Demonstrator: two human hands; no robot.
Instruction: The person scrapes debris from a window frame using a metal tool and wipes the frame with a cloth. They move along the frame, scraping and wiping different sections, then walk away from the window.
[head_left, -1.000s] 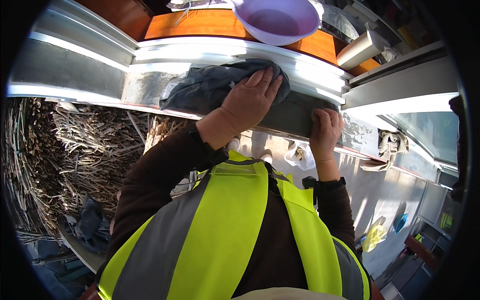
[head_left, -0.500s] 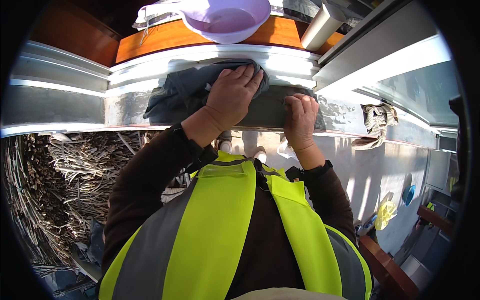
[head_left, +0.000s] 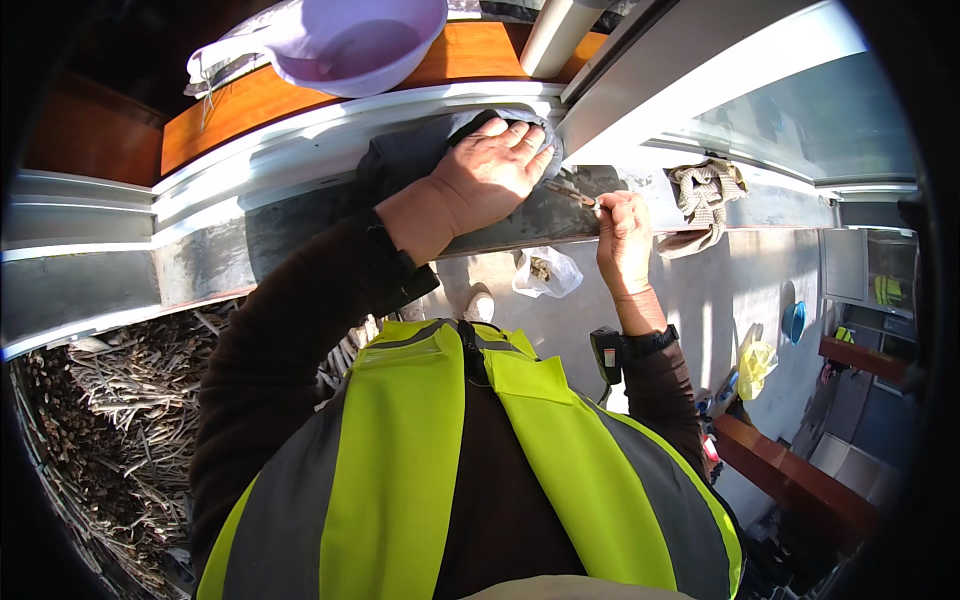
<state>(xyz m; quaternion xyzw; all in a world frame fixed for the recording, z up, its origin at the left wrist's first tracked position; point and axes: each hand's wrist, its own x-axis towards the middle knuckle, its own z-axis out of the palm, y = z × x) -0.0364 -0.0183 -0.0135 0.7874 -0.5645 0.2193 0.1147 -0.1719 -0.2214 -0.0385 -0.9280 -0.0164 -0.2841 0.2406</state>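
Observation:
My left hand [head_left: 492,176] lies flat on a bunched dark grey cloth [head_left: 405,150], fingers stretched out and pressing it onto the white window track [head_left: 330,125]. Its fingertips reach the right end of the track, beside the upright frame. Pinched in my right hand [head_left: 624,232], just off the front of the grey sill [head_left: 510,225], is a slim tool [head_left: 572,192] with a brownish part, pointing left toward the cloth. Its exact kind is too small to make out.
A lilac basin [head_left: 360,45] stands on the orange wooden ledge [head_left: 465,60] beyond the track. To the right, a striped knitted cloth [head_left: 705,195] hangs over the sill. Below are a white plastic bag [head_left: 545,272] and stacked sticks [head_left: 140,400] at left.
The view has shifted to the right. My left hand has slid the cloth rightward along the track to the upright frame. The slim tool now shows in my right hand.

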